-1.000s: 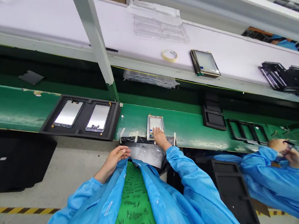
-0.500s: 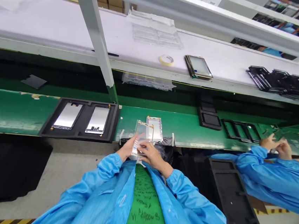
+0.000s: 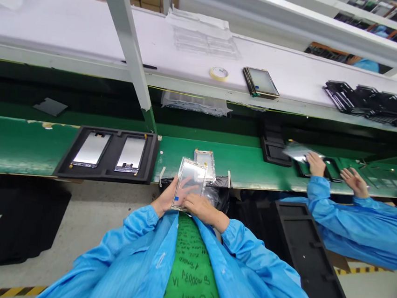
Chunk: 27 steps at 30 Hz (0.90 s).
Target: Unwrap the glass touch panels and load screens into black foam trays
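A clear touch-screen glass panel [image 3: 191,176] with a thin pale border and a small blue tab is held up in front of my body. My left hand [image 3: 166,198] grips its left edge, fingers spread behind the glass and showing through it. At the lower right edge, my right hand [image 3: 203,206] has its fingers curled and pinched against the panel. Just beyond, a silvery screen panel [image 3: 210,165] with orange tabs lies on the green bench. On the left, a black foam tray [image 3: 110,174] holds two screens, one on each side.
A black plastic bag [image 3: 221,184] hangs at the bench edge. The upper shelf bears a tape roll [image 3: 219,73], stacked glass panels [image 3: 261,82] and black frames [image 3: 374,105]. At right, a co-worker's hand [image 3: 316,164] holds a clear sheet. A long black tray [image 3: 309,253] stands beside me.
The glass panel has turned to face me more squarely and shifted slightly right. My right hand has drawn down to its lower edge. The co-worker's hands have parted, one lifting a clear sheet.
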### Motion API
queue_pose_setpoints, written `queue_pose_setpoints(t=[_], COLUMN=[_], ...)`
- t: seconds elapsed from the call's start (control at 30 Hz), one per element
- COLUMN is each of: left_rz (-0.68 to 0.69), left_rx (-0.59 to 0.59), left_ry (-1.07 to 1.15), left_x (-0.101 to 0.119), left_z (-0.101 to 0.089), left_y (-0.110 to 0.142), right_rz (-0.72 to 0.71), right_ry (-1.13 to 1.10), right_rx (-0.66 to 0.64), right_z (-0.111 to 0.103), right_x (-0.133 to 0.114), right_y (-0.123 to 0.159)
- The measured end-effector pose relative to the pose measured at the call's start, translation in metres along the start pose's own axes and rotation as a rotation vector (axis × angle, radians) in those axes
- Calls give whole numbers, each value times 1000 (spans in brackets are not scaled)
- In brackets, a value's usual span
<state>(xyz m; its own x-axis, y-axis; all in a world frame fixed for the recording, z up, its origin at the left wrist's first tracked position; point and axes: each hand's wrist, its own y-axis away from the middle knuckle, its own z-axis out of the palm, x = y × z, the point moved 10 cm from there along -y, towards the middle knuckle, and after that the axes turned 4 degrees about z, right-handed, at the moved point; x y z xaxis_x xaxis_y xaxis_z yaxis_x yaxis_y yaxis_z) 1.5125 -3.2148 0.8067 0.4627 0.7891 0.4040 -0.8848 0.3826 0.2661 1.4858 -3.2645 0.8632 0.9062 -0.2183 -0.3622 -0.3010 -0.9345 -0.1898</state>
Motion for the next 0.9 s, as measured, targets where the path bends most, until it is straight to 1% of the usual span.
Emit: queue_pose_setpoints(t=[0.03, 0.1, 0.17, 0.23, 0.27, 0.3, 0.33, 0.37, 0.4, 0.43, 0.47, 0.5, 0.53, 0.57, 0.6, 0.63, 0.67, 0.7, 0.73, 0.77, 0.8, 0.83, 0.9], left_rz=[4, 5, -6, -33, -44, -50, -54, -49, -41, -27, -11, 10, 31, 50, 65, 74, 78, 78, 72, 66, 60, 55, 56], left_rx=[-29, -105, -170, -212, -221, -224, -221, -211, -195, -171, -142, -110, -80, -53, -29, -12, 1, 10, 14, 18, 21, 26, 36], left_ry=[-16, -81, -182, -272, -303, -325, -341, -352, -362, -369, -374, -378, -382, -385, -388, -391, -394, -395, -398, -404, -415, -428, -452], left_x=[-2, -6, -12, -19, -21, -23, -23, -22, -20, -17, -14, -10, -7, -4, -1, 0, 1, 1, 0, -1, -2, -3, -4], left_z=[1, 6, 11, 14, 15, 15, 15, 14, 11, 8, 4, 0, -3, -6, -8, -9, -10, -9, -9, -9, -9, -9, -12], left_y=[4, 12, 21, 29, 31, 33, 34, 34, 34, 33, 33, 31, 30, 29, 28, 26, 25, 23, 22, 21, 20, 19, 18], right_rz=[23, 151, 359, 574, 659, 719, 756, 770, 771, 773, 790, 827, 876, 923, 954, 958, 937, 901, 860, 824, 795, 774, 741], right_ry=[-23, -134, -333, -596, -721, -821, -880, -884, -831, -725, -584, -430, -301, -229, -237, -325, -472, -652, -837, -1002, -1137, -1238, -1371], right_rx=[21, 90, 184, 332, 450, 607, 798, 1013, 1235, 1432, 1569, 1631, 1605, 1501, 1338, 1158, 997, 868, 777, 729, 715, 726, 760], right_z=[0, -5, -15, -35, -51, -73, -99, -129, -158, -184, -203, -216, -221, -218, -206, -185, -158, -129, -104, -83, -68, -59, -47], right_x=[0, 12, 40, 79, 101, 123, 144, 162, 175, 182, 182, 178, 174, 171, 170, 171, 168, 164, 157, 151, 146, 143, 142], right_y=[1, 1, 5, 15, 25, 38, 57, 81, 110, 140, 167, 186, 195, 194, 183, 165, 145, 125, 106, 91, 78, 70, 59])
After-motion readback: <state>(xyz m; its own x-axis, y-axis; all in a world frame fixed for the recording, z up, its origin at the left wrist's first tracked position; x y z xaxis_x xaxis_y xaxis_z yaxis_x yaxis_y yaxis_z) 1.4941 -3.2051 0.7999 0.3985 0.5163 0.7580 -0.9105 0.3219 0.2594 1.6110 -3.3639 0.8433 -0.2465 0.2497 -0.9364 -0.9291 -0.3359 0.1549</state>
